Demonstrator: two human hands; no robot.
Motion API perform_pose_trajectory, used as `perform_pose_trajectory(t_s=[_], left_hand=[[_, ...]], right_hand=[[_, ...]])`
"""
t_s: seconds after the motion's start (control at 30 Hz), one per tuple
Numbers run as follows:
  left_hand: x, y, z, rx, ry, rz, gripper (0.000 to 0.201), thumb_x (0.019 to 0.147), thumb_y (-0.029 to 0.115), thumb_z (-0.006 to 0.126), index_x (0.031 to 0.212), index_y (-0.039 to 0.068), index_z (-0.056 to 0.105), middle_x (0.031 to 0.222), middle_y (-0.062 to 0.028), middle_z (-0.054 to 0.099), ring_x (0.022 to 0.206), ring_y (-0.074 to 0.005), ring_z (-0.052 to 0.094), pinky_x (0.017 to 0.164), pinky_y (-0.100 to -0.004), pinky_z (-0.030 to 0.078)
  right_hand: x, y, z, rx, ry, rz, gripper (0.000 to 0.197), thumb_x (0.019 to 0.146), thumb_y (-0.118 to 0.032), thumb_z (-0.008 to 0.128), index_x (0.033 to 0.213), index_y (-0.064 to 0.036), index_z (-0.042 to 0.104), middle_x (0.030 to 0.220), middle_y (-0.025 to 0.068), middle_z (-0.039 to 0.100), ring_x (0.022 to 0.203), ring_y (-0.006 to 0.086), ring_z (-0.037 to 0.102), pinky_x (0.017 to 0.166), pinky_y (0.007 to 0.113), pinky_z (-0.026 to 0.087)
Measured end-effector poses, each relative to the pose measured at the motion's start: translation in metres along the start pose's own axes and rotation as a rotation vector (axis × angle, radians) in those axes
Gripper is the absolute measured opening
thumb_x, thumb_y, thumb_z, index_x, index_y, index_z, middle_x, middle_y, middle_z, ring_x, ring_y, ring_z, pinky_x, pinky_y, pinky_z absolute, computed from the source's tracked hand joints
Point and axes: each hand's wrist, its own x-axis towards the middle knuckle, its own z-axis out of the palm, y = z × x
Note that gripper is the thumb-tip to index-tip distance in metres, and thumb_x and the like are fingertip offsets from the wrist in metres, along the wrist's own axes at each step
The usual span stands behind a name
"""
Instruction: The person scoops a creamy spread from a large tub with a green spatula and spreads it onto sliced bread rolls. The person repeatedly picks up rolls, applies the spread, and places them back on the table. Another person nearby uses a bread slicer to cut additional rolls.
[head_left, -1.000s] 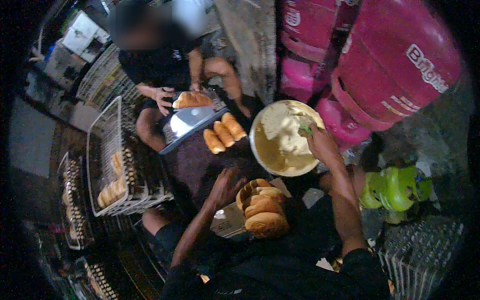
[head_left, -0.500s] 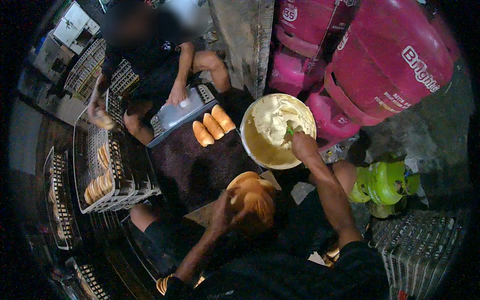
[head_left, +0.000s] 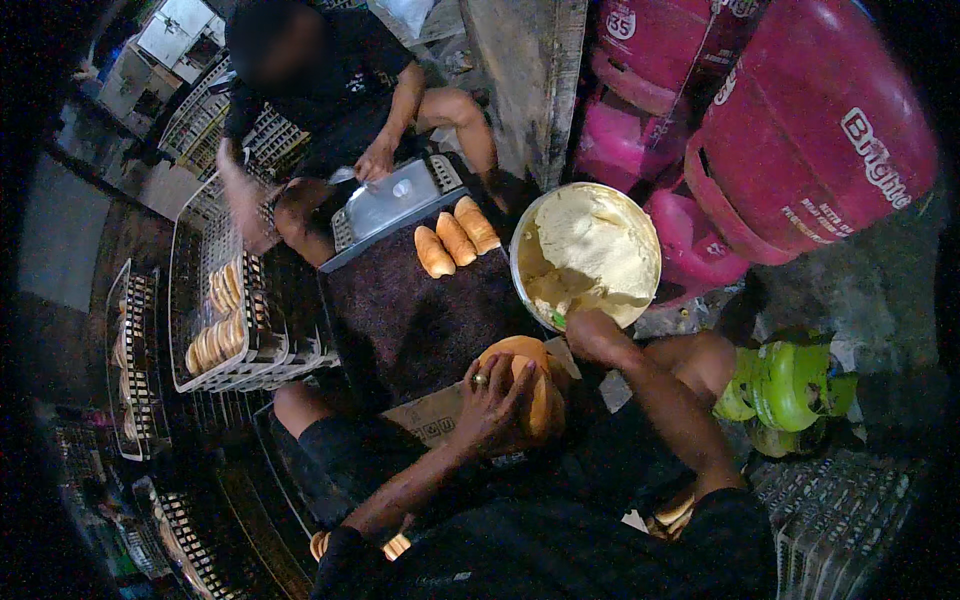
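Golden-brown bread (head_left: 541,388) rests in front of me at my lap, and my left hand (head_left: 490,402) is wrapped over its left side with the fingers bent onto it. My right hand (head_left: 592,338) grips a green-handled tool (head_left: 559,319) at the near rim of a white tub (head_left: 517,262). The tool's working end is hidden. Pale yellow cream (head_left: 600,240) fills much of the tub. Left of the tub, three bread rolls (head_left: 456,239) lie side by side on a bed of dark brown granules (head_left: 410,310).
Across from me sits a co-worker, one hand (head_left: 376,160) at a grey metal box (head_left: 395,205). White crates (head_left: 200,375) with bread stand at the left. Large pink gas cylinders (head_left: 800,150) stand at the right, a green cylinder (head_left: 785,385) nearer. Grey crates (head_left: 840,510) are stacked at lower right.
My right hand has drawn the tool from the cream's middle to the tub's near rim. My left hand has settled on the bread. The co-worker's left-side hand has lowered toward the crate.
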Motion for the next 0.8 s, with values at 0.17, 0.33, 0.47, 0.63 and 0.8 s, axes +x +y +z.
perform_pose_trajectory(t_s=[0.17, 0.33, 0.47, 0.63, 0.8], left_hand=[[0.007, -0.026, -0.039, -0.902, -0.022, -0.141, 0.090, 0.068, 0.038, 0.080, 0.140, 0.006, 0.038, 0.134, -0.0184, 0.046, 0.123, -0.0333, 0.047, 0.102, -0.0458, 0.038], [0.013, -0.051, -0.058, -1.620, 0.003, -0.575, 0.057, 0.086, 0.033, 0.067, 0.128, 0.001, 0.048, 0.113, -0.0115, 0.062, 0.104, -0.0221, 0.061, 0.093, -0.0381, 0.049], [0.018, -0.069, -0.036, -2.248, 0.060, -0.378, 0.072, 0.089, 0.065, 0.043, 0.131, 0.007, 0.049, 0.120, -0.0152, 0.060, 0.112, -0.0291, 0.058, 0.097, -0.0450, 0.047], [0.033, -0.070, -0.035, -2.258, 0.250, -0.505, 0.069, 0.092, 0.066, 0.042, 0.127, 0.006, 0.052, 0.116, -0.0155, 0.061, 0.106, -0.0295, 0.061, 0.093, -0.0448, 0.049], [0.035, -0.109, -0.021, -2.019, 0.418, -0.721, 0.056, 0.094, 0.057, 0.048, 0.119, 0.008, 0.054, 0.106, -0.0121, 0.063, 0.097, -0.0247, 0.063, 0.087, -0.0423, 0.052]], right_hand=[[0.004, 0.028, -0.067, 0.346, -0.118, 0.132, 0.032, 0.089, -0.034, 0.058, 0.097, -0.0040, 0.067, 0.093, 0.0207, 0.067, 0.085, 0.0400, 0.064, 0.077, 0.048, 0.050], [-0.012, -0.012, -0.108, 0.570, 0.033, 0.064, 0.029, 0.090, -0.033, 0.060, 0.102, -0.0071, 0.067, 0.095, 0.0192, 0.068, 0.089, 0.0386, 0.064, 0.081, 0.046, 0.050], [0.004, -0.041, -0.084, 0.711, 0.288, -0.273, 0.020, 0.086, -0.022, 0.068, 0.099, -0.0067, 0.069, 0.086, 0.0151, 0.067, 0.079, 0.0292, 0.064, 0.070, 0.039, 0.049], [0.016, -0.059, -0.057, 0.396, 0.299, -0.286, 0.031, 0.087, -0.025, 0.065, 0.117, -0.0144, 0.066, 0.082, 0.0100, 0.059, 0.074, 0.0295, 0.060, 0.066, 0.038, 0.049], [0.016, -0.072, -0.059, 0.013, 0.282, -0.423, 0.048, 0.077, -0.033, 0.069, 0.122, -0.0188, 0.061, 0.089, 0.0086, 0.056, 0.076, 0.0272, 0.061, 0.064, 0.042, 0.052]])
